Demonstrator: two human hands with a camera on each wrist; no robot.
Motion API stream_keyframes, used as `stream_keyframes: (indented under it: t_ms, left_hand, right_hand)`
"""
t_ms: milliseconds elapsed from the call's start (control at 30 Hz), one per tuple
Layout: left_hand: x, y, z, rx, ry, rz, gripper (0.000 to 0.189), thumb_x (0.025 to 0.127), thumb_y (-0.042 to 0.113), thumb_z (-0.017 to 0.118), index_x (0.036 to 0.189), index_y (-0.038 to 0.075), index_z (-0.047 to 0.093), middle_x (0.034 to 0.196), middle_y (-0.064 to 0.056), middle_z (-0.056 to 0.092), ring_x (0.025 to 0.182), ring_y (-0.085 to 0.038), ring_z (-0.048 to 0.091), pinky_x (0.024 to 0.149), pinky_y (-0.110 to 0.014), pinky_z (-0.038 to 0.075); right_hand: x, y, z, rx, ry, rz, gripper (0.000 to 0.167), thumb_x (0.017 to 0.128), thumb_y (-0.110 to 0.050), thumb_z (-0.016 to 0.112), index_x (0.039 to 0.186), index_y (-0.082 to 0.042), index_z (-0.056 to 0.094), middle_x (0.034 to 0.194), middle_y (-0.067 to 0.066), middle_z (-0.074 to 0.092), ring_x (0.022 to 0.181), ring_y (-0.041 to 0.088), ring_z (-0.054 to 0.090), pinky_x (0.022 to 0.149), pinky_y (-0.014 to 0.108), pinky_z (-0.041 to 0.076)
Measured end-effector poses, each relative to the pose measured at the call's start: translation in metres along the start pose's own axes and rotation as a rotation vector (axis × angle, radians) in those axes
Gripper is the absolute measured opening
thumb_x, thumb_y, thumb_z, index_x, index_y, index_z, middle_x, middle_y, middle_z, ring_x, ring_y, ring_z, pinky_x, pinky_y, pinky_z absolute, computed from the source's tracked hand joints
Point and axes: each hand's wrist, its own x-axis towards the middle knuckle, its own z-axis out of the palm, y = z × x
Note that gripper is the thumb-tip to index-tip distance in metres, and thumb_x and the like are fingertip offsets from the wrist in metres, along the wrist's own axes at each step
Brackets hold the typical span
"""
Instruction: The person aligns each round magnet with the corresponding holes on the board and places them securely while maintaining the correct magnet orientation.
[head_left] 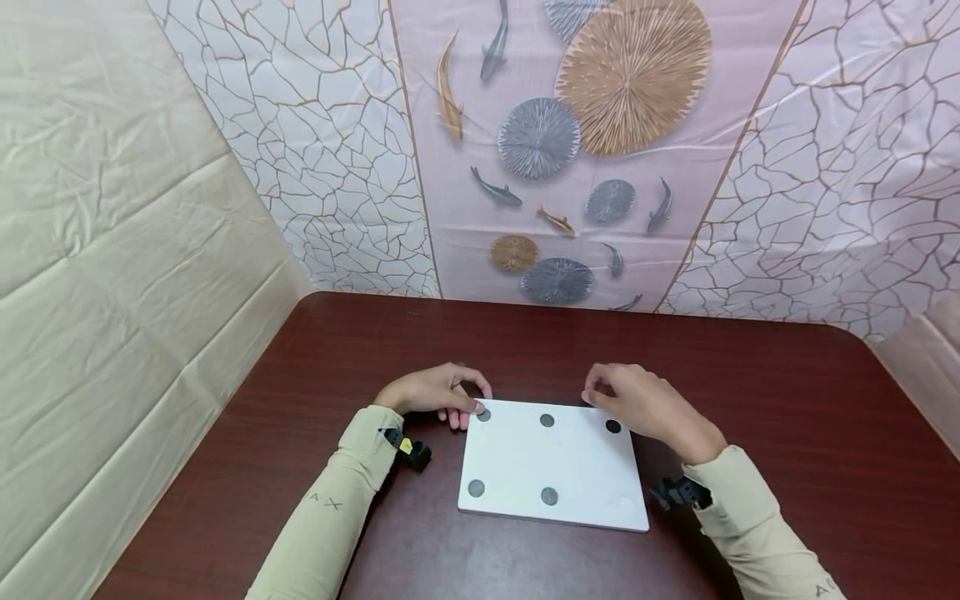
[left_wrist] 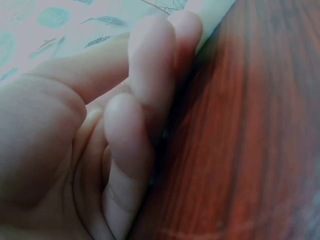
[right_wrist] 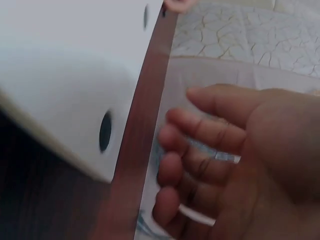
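A flat white rectangular board (head_left: 558, 462) lies on the table, several dark round discs set along its long sides. At its far left corner my left hand (head_left: 435, 392) grips the edge, the thumb on top beside a disc (head_left: 483, 414) and the index finger at the far edge. The left wrist view shows those fingers (left_wrist: 150, 65) bunched at the board's pale edge (left_wrist: 212, 20). Over the far right corner hovers my right hand (head_left: 648, 408), fingers loosely curled with nothing between them. Near it is a black disc (right_wrist: 105, 131). A faint pale circle (head_left: 626, 503) marks the near right corner.
The dark reddish wooden table (head_left: 810, 433) extends around the board. A patterned cloth (head_left: 555, 167) hangs behind its far edge, and a cream cloth (head_left: 112, 208) stands along the left. A small black wrist device (head_left: 678, 493) sits on the right sleeve.
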Motion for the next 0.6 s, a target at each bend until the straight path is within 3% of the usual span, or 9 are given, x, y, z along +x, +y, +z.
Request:
stream_keyframes:
  t_ms: [200,300,400,600]
  left_hand:
    - [0.001,-0.001,0.0,0.009,0.008,-0.003,0.02,0.101,0.016,0.072,0.121,0.014,0.07,0.073,-0.007,0.074,0.059,-0.012,0.068,0.055,-0.022,0.048]
    - [0.001,-0.001,0.0,0.015,0.01,0.004,0.019,0.102,0.016,0.071,0.121,0.014,0.071,0.073,-0.008,0.074,0.059,-0.013,0.068,0.054,-0.022,0.048]
    - [0.0,0.0,0.001,0.018,0.013,0.01,0.018,0.102,0.016,0.07,0.12,0.014,0.071,0.073,-0.008,0.073,0.059,-0.013,0.068,0.054,-0.023,0.048]
    - [-0.002,0.001,0.001,0.014,0.014,0.022,0.017,0.104,0.017,0.068,0.12,0.013,0.072,0.073,-0.008,0.072,0.059,-0.014,0.068,0.055,-0.023,0.049]
  right_hand:
    - [-0.009,0.009,-0.006,-0.107,-0.082,0.163,0.034,0.105,-0.034,0.064,0.127,-0.007,0.063,0.11,0.012,0.072,0.089,0.026,0.065,0.073,0.049,0.051]
    - [-0.011,0.014,-0.007,-0.131,-0.125,0.199,0.038,0.105,-0.037,0.063,0.128,-0.008,0.057,0.11,0.015,0.071,0.092,0.029,0.066,0.075,0.053,0.05]
    - [-0.01,0.018,-0.005,-0.088,-0.157,0.189,0.034,0.107,-0.037,0.061,0.125,-0.008,0.056,0.095,0.01,0.068,0.08,0.024,0.061,0.07,0.045,0.047]
    - [-0.005,0.034,0.0,0.129,-0.202,0.084,0.011,0.11,-0.018,0.056,0.11,-0.009,0.061,0.071,0.005,0.056,0.06,0.017,0.053,0.058,0.035,0.046]
